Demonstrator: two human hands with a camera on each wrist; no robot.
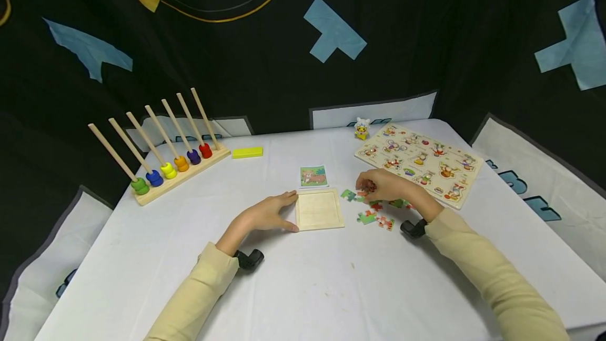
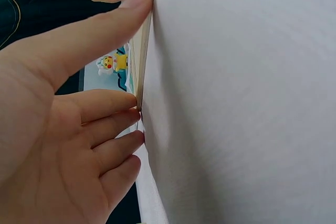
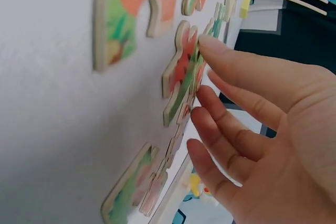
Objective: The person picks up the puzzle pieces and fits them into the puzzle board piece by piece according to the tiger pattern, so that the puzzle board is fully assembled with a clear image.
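A square wooden puzzle tray (image 1: pixel 320 209) lies in the middle of the white table. My left hand (image 1: pixel 269 211) rests along its left side, fingers fairly straight and thumb at the near corner. In the left wrist view the thumb and fingertips touch the tray's edge (image 2: pixel 140 40). My right hand (image 1: pixel 384 185) is low over a scatter of jigsaw pieces (image 1: pixel 366 218) right of the tray. Its thumb and fingertips pinch a red and green jigsaw piece (image 3: pixel 184 59), partly hidden among the others. A picture card (image 1: pixel 313 177) lies just behind the tray.
At the back left stands a wooden peg counter (image 1: pixel 184 172) with coloured rings, beside a yellow block (image 1: pixel 247 152). A large wooden peg puzzle board (image 1: pixel 421 159) lies back right, near a small yellow figure (image 1: pixel 362 128). Dark cloth (image 1: pixel 265 78) hangs behind the table.
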